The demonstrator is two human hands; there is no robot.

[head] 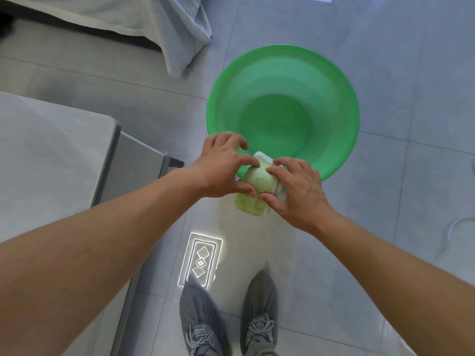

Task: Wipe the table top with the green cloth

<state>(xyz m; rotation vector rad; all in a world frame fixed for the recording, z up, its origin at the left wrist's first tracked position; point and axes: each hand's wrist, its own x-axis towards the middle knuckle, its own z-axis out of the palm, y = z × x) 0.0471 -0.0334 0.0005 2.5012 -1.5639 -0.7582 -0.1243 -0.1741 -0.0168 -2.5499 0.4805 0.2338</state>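
A pale green cloth [254, 194], folded into a thick pad with a white edge, is held in the air in front of me, just above the near rim of a green basin [282, 111]. My left hand [221, 170] grips its left side with thumb and fingers. My right hand [295, 191] grips its right side. The grey table top [51, 163] lies to my left, its corner near my left forearm.
The green basin stands on the grey tiled floor and looks empty. A bed with a grey sheet [144, 19] hanging down is at the back left. My two feet in grey shoes [226, 317] stand below. A bright light reflection [200, 260] shows on the floor.
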